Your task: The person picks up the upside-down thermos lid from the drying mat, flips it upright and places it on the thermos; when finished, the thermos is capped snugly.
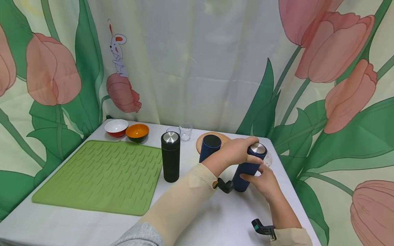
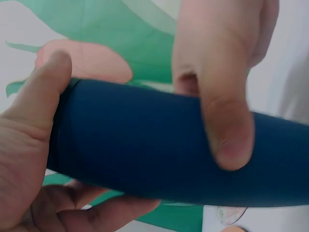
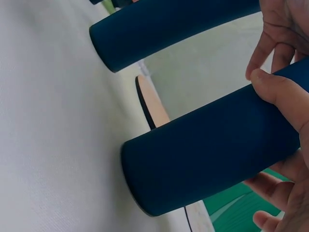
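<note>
A dark blue thermos flask [image 1: 246,172] with a silver-topped lid [image 1: 258,148] stands slightly tilted at the table's right side. My left hand [image 1: 232,150] grips it at the lid end, thumb and fingers on opposite sides. Lower down, my right hand [image 1: 265,182] holds the body, its thumb [image 3: 280,92] lying along the blue wall. In the right wrist view the flask's base is at or close to the tabletop; contact is unclear. Partly behind my left hand is a second blue flask [image 1: 210,145] with a dark top. Further left stands a black flask [image 1: 170,159] with a silver top.
A green ridged mat [image 1: 104,177] covers the table's left part. Behind it sit a red-and-white bowl [image 1: 116,127] and an orange-and-black bowl [image 1: 137,131]. Clear glasses [image 1: 185,132] and a round wooden board [image 1: 200,141] are at the back, before a tulip-print curtain [image 1: 197,68].
</note>
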### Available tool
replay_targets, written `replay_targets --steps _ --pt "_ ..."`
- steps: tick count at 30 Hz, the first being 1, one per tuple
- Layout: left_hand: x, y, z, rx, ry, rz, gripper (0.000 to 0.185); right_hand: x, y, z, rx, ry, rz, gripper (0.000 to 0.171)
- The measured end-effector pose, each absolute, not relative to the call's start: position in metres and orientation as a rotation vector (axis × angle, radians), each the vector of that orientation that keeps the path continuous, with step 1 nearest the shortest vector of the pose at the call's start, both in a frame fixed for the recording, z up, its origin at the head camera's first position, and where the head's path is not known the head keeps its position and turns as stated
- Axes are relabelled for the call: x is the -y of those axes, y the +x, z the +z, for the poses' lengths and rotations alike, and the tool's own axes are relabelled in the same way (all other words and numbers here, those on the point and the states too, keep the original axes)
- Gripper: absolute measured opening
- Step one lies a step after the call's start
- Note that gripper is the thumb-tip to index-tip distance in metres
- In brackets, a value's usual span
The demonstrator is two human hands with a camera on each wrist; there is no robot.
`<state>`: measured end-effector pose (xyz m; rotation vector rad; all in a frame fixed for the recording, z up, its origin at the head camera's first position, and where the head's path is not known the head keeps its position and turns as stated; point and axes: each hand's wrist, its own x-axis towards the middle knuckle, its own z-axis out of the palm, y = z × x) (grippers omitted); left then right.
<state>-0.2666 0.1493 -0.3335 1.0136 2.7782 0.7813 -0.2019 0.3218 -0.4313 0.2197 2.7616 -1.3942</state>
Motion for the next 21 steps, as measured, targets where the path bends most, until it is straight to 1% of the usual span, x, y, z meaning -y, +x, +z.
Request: replay_targets --steps 4,7,9,11,14,15,17,21 --pt "-0.153 -0.262 -0.340 -2.828 0.960 0.881 0.079 -0.324 -0.205 -0.430 -2.742 0.244 -1.376 0.098" --pt "-0.156 -0.255 -0.349 -2.818 0.837 1.055 0.079 -0.325 -0.206 -0.431 -2.716 0.266 -1.368 0.101" --pt "-0.157 -0.246 -0.356 -2.779 0.735 1.179 0.084 -0.326 -0.204 -0.433 -2.701 0.281 -1.366 0.103" --pt "-0.156 -0.234 -0.364 -2.738 0.652 1.262 0.088 -0.327 -0.203 -0.436 -2.684 0.278 -1.376 0.100" --pt "-0.144 -0.215 -0.376 -2.686 0.631 1.265 0.090 -0.328 -0.200 -0.443 -2.683 0.251 -1.398 0.095" --pt "-0.137 -0.209 -0.379 -2.683 0.668 1.214 0.087 -0.328 -0.198 -0.445 -2.675 0.242 -1.414 0.093" --pt "-0.119 -0.200 -0.386 -2.688 0.825 1.062 0.074 -0.327 -0.194 -0.447 -2.669 0.235 -1.408 0.094" --pt "-0.071 -0.190 -0.400 -2.675 1.408 0.684 0.040 -0.330 -0.178 -0.442 -2.702 0.214 -1.219 0.100"
